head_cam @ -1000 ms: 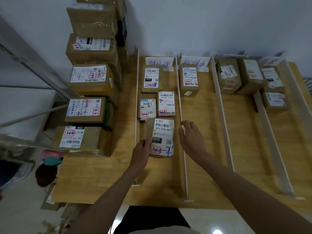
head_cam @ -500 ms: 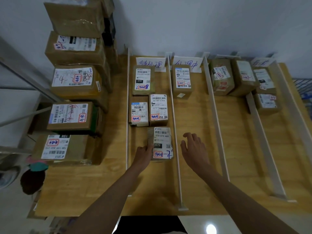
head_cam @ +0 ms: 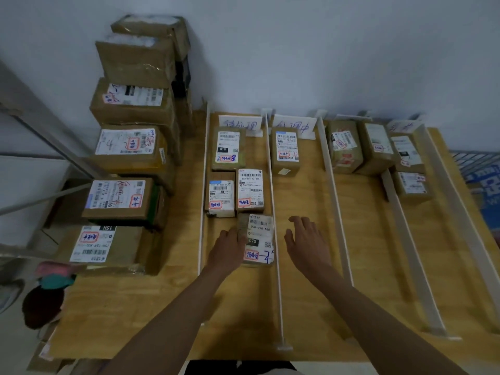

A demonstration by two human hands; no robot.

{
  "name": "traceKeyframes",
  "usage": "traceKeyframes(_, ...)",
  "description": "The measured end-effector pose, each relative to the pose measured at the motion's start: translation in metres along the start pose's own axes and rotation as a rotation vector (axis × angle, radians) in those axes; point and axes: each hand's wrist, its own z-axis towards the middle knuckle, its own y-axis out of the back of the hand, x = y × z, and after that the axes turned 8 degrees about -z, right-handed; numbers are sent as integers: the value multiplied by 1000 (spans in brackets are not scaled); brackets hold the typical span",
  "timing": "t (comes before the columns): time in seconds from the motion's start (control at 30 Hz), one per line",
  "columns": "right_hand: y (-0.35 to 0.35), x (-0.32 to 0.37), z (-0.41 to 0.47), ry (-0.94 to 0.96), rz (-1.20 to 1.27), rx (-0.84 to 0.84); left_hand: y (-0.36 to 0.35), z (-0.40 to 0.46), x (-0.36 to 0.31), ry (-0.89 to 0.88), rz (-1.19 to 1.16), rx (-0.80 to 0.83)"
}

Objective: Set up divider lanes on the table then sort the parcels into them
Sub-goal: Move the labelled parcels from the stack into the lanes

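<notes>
A brown parcel with a white label lies flat in the leftmost lane, behind three other labelled parcels. My left hand rests its fingers against the parcel's left side. My right hand hovers with spread fingers over the second lane, apart from the parcel, across a white divider strip. More divider strips run front to back on the wooden table. One parcel sits at the back of the second lane. Several parcels fill the right lanes.
A stepped stack of larger labelled boxes stands along the table's left edge against the wall. Handwritten paper signs stand at the back of the lanes. A metal rack frame lies beyond on the left, a blue printed box at far right.
The parcel has gone down flat onto the table in the leftmost lane. My right hand has let go of it and drawn right over the divider; my left hand stays at its left side.
</notes>
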Motion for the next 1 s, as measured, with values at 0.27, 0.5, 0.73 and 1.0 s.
traceKeyframes(0.27, 18, 36, 0, 193, -69, -83, 60, -50, -4, -223, 406, -359)
traceKeyframes(0.5, 32, 81, -18, 323, -48, -170, 102, -105, 15, -242, 527, -563)
traceKeyframes(0.73, 41, 132, -40, 444, 0, -208, 140, -152, 41, -113, 536, -662)
traceKeyframes(1.0, 59, 191, -27, 485, 45, -318, 202, -151, 61, -124, 553, -707)
